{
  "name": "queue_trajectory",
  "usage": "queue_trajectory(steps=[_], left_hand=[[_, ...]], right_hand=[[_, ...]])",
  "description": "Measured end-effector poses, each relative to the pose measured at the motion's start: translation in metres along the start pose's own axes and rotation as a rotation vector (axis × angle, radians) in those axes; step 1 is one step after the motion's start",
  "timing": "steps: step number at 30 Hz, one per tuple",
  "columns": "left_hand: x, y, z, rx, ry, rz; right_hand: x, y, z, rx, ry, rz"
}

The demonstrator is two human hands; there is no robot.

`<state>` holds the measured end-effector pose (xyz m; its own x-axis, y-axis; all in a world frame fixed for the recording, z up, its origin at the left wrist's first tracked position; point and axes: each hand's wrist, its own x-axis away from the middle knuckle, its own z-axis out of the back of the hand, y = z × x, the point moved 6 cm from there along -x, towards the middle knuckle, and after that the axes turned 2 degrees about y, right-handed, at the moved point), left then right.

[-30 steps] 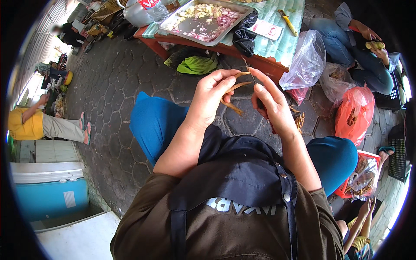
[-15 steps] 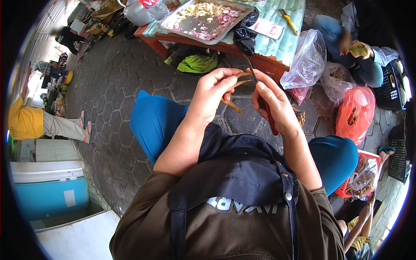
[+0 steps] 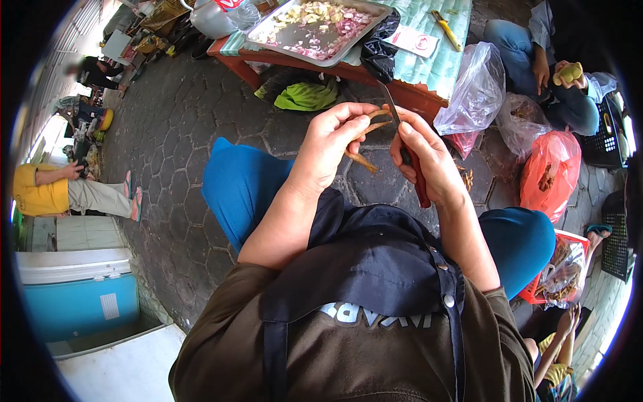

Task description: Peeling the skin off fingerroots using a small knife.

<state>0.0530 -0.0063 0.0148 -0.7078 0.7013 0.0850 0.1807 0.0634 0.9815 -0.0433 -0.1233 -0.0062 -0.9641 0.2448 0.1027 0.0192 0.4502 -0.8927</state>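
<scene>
1. Head view, middle: the left hand (image 3: 338, 137) is closed in a pinch, thumb against fingers, on a slender brown root-like piece (image 3: 362, 161). Its prongs stick out toward the right hand, and one end points down over the paving; whether it is one branched piece or several cannot be told.
2. The right hand (image 3: 423, 157) is wrapped around the red handle of a small knife (image 3: 420, 182). The dark blade slants up and leftward, its edge right by the prong tips; contact is too fine to tell.
3. Both hands are raised above the lap, between the teal-clad knees, in front of a dark apron (image 3: 368, 261).
4. Ahead stands a low wooden table (image 3: 418, 96) under a green-and-white cover. On it are a metal tray (image 3: 328, 62) of chopped pink and pale-yellow pieces, and a yellow-handled tool (image 3: 447, 31). A black plastic bag (image 3: 380, 53) hangs at the near edge.
5. Right of the table, on the paving, sit a clear plastic bag (image 3: 472, 87) and a red plastic bag (image 3: 550, 174). Beyond them a co-worker's hand (image 3: 570, 80) holds a yellow-green item.
6. At lower left is a blue chest (image 3: 74, 308) with a white lid.
</scene>
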Motion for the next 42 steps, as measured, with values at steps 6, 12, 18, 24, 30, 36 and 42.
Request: queue_trajectory(steps=[6,12,18,24,30,36,42], left_hand=[[0.0,-0.005,-0.004,-0.057,-0.095,0.023],[-0.005,0.011,0.02,0.151,0.187,-0.164],[-0.002,0.021,0.038,0.361,0.302,-0.278],[0.002,0.023,0.039,0.454,0.317,-0.325],[0.004,0.024,0.036,0.476,0.33,-0.316],[0.006,0.022,0.037,0.481,0.367,-0.319],[0.005,0.02,0.037,0.48,0.388,-0.306]], right_hand=[[-0.006,0.005,0.004,-0.032,0.019,-0.023],[-0.007,0.013,0.014,0.201,0.077,-0.104],[-0.002,0.015,0.0,0.227,0.034,-0.118],[0.0,0.012,-0.01,0.252,-0.036,-0.083],[0.0,0.011,-0.012,0.311,-0.012,-0.07],[0.0,0.012,-0.013,0.313,-0.024,-0.054],[0.001,0.01,-0.013,0.345,-0.017,-0.042]])
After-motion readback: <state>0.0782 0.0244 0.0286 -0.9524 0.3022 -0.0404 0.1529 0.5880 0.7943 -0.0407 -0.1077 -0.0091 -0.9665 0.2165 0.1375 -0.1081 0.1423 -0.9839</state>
